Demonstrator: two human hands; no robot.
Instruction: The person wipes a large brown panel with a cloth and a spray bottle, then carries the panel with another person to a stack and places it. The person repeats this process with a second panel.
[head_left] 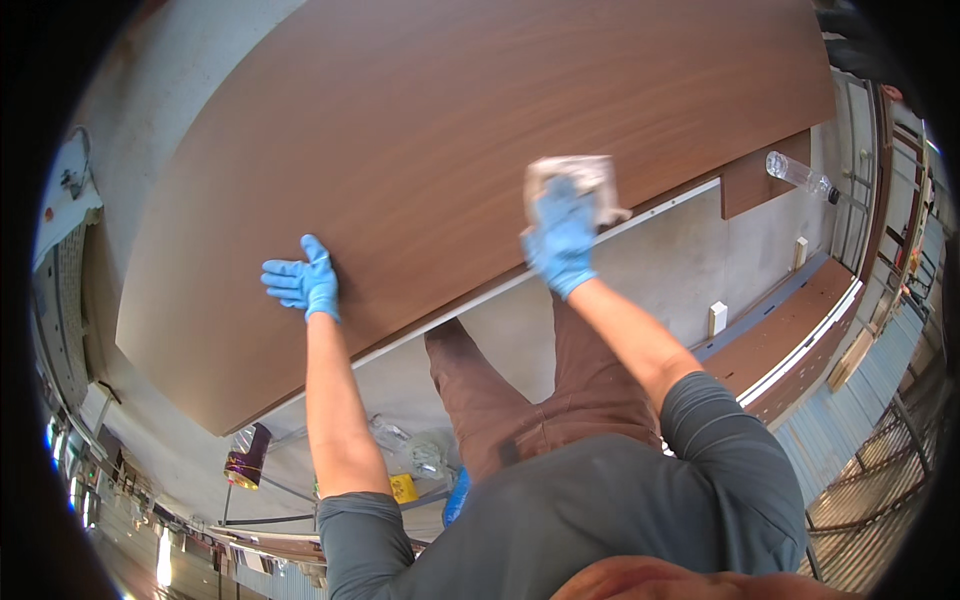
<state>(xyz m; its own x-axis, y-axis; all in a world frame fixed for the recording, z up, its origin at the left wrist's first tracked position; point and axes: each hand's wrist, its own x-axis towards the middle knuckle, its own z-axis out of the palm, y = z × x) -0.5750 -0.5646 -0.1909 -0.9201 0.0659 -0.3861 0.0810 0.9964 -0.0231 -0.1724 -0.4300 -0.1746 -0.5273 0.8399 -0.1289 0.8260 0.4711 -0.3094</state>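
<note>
A large brown wood-grain panel [420, 150] lies in front of me, with a pale strip along its near edge. My left hand [306, 280], in a blue glove, rests flat on the panel's left part with the fingers spread. Farther right, my right hand [562, 235], also gloved in blue, presses a whitish cloth [590, 180] onto the panel close to its near edge. The hand is slightly blurred, and its fingers are partly hidden against the cloth.
A clear bottle with a dark cap [802, 177] lies at the right by a smaller brown board [750, 188]. More brown panels [790, 320] lie at the lower right near a small white block [717, 319]. A purple can [247, 457] stands at the lower left, near a yellow item [403, 488].
</note>
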